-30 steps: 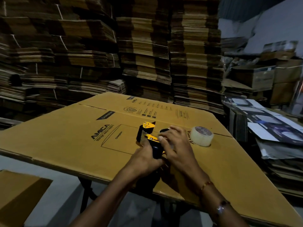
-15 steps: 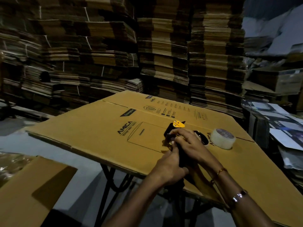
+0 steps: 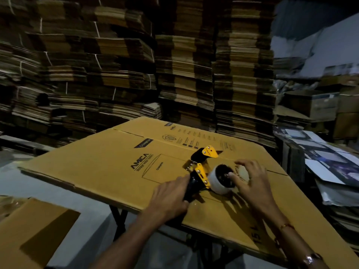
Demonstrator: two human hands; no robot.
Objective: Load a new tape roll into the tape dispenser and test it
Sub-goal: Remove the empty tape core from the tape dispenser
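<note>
While the left hand (image 3: pixel 171 199) curls round the black handle of the tape dispenser (image 3: pixel 198 171) at the lower middle of the frame, the right hand (image 3: pixel 250 181) sits just right of it with fingers spread, its fingertips (image 3: pixel 231 174) touching the tape roll (image 3: pixel 217 181). That whitish roll stands tilted on its edge against the dispenser's yellow side plate, its dark hollow core facing the camera; whether it is fully seated on the dispenser's hub cannot be told. The dispenser lies on a flattened cardboard box (image 3: pixel 116 164) printed with "AMICA", which covers the tabletop; its yellow front flap (image 3: pixel 209 151) points toward the upper middle of the frame, and a toothed metal blade (image 3: pixel 189 166) shows on its left side. A bracelet (image 3: pixel 285 226) and a wristwatch (image 3: pixel 310 259) ring the right wrist at the lower right. Tall stacks of flat cardboard (image 3: pixel 184 65) fill the top of the frame, and another brown sheet (image 3: pixel 29 233) lies at the lower left.
</note>
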